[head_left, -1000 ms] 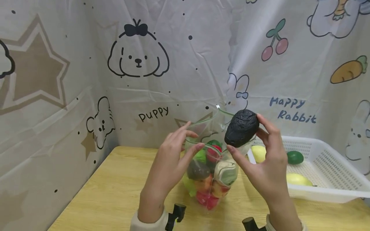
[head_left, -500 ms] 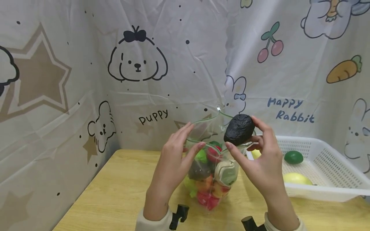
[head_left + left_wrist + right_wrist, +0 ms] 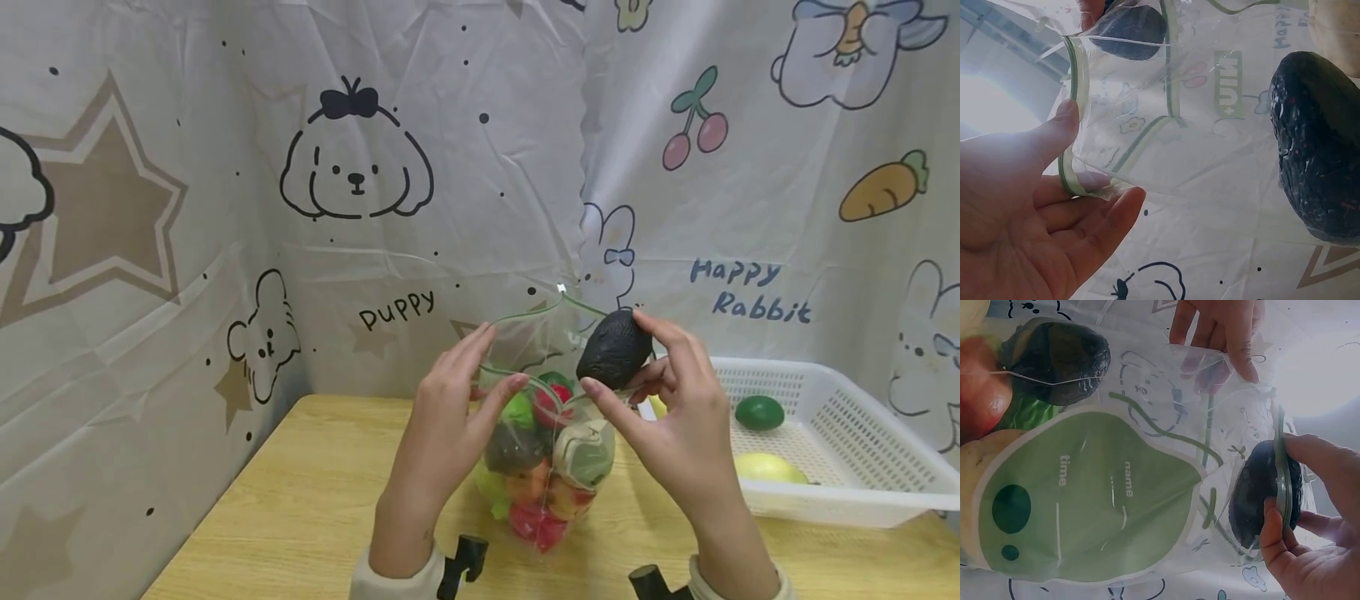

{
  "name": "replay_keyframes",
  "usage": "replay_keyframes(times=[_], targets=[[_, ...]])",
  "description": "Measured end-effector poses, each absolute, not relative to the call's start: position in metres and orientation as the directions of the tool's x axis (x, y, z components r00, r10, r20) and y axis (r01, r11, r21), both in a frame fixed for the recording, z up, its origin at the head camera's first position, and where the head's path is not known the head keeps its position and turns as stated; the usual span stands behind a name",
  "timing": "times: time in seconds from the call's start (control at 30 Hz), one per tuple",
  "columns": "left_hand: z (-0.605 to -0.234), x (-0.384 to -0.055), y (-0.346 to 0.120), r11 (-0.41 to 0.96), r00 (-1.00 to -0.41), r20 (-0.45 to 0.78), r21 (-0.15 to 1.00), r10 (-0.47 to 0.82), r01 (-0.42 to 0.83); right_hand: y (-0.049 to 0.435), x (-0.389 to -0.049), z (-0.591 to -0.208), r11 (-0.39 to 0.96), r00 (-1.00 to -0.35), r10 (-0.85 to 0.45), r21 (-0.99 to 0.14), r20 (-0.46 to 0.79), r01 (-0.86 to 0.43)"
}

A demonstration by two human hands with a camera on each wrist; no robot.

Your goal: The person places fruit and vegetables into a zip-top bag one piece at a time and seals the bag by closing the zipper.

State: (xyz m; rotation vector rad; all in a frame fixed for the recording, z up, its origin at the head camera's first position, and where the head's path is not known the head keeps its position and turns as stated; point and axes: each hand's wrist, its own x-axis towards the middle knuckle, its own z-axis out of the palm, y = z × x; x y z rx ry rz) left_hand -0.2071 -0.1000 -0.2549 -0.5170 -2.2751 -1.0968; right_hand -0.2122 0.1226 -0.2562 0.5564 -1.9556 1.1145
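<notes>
A clear zip bag (image 3: 551, 450) with a green-edged mouth stands on the table, filled with several toy fruits and vegetables. My left hand (image 3: 453, 408) holds the left side of its rim between thumb and fingers. With thumb and fingertips, my right hand (image 3: 675, 408) grips a black, wrinkled avocado (image 3: 615, 350) at the right of the mouth. The right wrist view shows the bag's rim crossing in front of this avocado (image 3: 1250, 487), its lower end within the mouth. Another dark avocado (image 3: 1316, 144) lies inside the bag, beside a red piece and green ones.
A white perforated basket (image 3: 855, 500) sits on the right of the wooden table (image 3: 285, 500). Inside it are a dark green oval fruit (image 3: 760, 412) and a yellow fruit (image 3: 771, 468), with another yellow one partly behind the right hand. A printed curtain (image 3: 450, 167) encloses the table behind and left.
My right hand has lowered the avocado and shifted it slightly left, to the bag's mouth. The left hand keeps its hold on the rim. The head view has tilted a little upward.
</notes>
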Motion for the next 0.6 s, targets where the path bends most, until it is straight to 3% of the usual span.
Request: replay_keyframes(times=[0.6], targets=[[-0.2548,-0.2060,-0.0994,0.598,-0.782,0.616,0.595,0.088,0.536,0.1245,-0.2123,-0.2558,0.445,-0.513,-0.044,-0.443,0.857,-0.778]])
